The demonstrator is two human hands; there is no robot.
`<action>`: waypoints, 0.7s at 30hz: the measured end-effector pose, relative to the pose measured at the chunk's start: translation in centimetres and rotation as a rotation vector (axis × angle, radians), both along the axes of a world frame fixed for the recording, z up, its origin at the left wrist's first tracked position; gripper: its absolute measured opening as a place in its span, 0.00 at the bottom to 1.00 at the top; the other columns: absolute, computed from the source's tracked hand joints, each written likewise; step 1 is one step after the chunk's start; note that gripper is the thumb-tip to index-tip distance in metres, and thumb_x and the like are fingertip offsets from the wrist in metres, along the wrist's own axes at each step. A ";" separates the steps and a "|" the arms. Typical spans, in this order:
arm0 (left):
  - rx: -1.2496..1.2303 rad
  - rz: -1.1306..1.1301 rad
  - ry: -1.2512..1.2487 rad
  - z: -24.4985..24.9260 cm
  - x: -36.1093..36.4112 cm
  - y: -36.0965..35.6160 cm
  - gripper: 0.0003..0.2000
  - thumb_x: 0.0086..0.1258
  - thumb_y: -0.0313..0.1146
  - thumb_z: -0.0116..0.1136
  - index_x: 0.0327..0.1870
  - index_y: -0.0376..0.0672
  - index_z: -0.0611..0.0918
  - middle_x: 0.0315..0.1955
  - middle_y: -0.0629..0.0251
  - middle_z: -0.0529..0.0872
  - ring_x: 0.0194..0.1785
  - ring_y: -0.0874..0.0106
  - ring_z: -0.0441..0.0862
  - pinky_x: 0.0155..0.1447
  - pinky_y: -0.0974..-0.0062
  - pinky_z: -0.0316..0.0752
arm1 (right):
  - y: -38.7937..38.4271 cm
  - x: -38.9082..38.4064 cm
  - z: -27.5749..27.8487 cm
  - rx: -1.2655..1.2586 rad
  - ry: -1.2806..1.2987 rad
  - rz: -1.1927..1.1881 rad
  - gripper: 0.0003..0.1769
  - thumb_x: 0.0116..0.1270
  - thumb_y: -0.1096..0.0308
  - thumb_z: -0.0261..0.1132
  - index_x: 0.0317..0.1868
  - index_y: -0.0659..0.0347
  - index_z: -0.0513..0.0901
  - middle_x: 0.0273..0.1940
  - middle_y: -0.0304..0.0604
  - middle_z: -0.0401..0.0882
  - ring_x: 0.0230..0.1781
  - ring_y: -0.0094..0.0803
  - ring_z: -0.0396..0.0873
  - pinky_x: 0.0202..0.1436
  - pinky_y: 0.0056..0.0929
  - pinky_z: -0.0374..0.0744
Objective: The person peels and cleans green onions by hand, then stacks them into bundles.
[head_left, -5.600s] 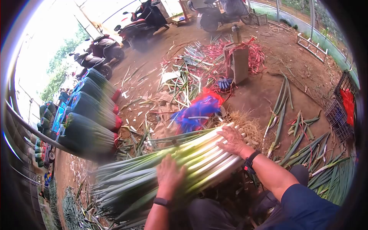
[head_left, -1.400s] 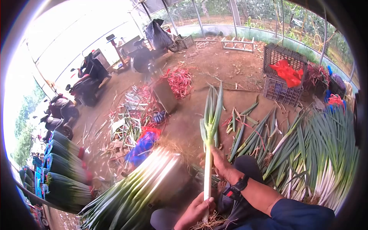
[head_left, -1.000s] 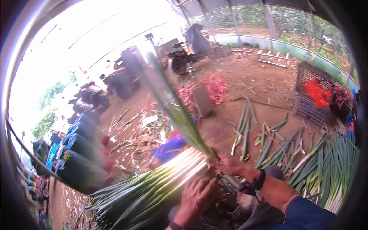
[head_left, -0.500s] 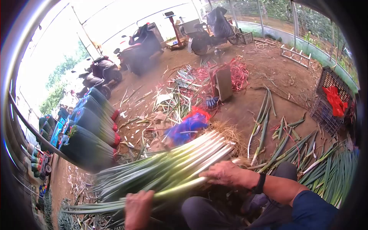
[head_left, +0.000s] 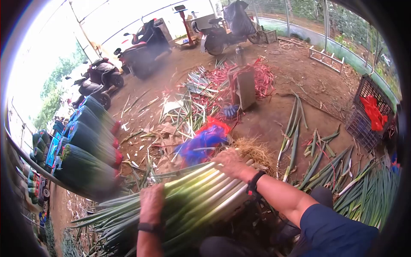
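A thick pile of long green onions (head_left: 201,192) lies before my knees, white root ends to the right and green leaves fanning to the lower left. My left hand (head_left: 152,201) is closed around green stalks at the pile's far edge. Further right, my right hand (head_left: 231,164) is closed over the white ends on that same edge, its fingertips partly hidden. A pale stalk runs between both hands. Dry, stringy roots (head_left: 259,152) stick out beyond the right hand. Just past the pile lie blue and red plastic bags (head_left: 201,143).
Wrapped green onion bundles (head_left: 87,165) stand at left. Loose green onions (head_left: 364,197) lie at right, near a black crate (head_left: 370,113) with a red bag. Red ties (head_left: 261,79) surround an upright block (head_left: 245,90). Scooters (head_left: 145,51) are parked behind.
Both hands have moved from the pile's near side to its far edge, away from me. The stalk held along the near side now lies at the far edge. The view has shifted slightly.
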State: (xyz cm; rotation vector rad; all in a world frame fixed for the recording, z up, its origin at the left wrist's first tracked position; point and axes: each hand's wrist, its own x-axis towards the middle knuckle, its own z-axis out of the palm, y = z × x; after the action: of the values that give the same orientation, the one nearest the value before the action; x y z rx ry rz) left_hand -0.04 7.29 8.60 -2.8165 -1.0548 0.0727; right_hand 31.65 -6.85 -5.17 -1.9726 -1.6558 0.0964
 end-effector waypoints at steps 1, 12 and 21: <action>-0.006 0.003 0.006 -1.5 0.9 0.7 0.08 0.66 0.39 0.67 0.38 0.46 0.83 0.36 0.58 0.88 0.44 0.51 0.87 0.50 0.51 0.79 | -0.5 1.2 -0.5 -0.087 0.015 -0.029 0.21 0.74 0.48 0.64 0.62 0.41 0.85 0.60 0.38 0.82 0.69 0.39 0.74 0.79 0.53 0.58; -0.208 0.043 0.093 -4.6 1.6 2.3 0.14 0.70 0.47 0.65 0.48 0.50 0.87 0.47 0.57 0.87 0.55 0.52 0.85 0.57 0.51 0.78 | -0.8 3.0 -1.7 -0.238 0.093 0.001 0.25 0.76 0.47 0.56 0.67 0.42 0.83 0.71 0.43 0.76 0.80 0.41 0.62 0.85 0.58 0.46; -0.252 0.004 -0.068 -2.6 1.6 -3.9 0.32 0.71 0.61 0.59 0.58 0.38 0.85 0.53 0.47 0.84 0.62 0.50 0.79 0.68 0.52 0.70 | -2.4 2.8 -2.8 -0.300 0.062 0.054 0.24 0.81 0.48 0.52 0.71 0.40 0.80 0.75 0.43 0.73 0.80 0.40 0.62 0.86 0.56 0.45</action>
State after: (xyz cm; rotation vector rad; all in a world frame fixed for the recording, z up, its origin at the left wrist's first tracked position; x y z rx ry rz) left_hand 1.58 3.37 5.96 -3.0607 -1.1391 0.1193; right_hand 34.48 -9.26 -8.02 -2.1158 -1.7358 0.4451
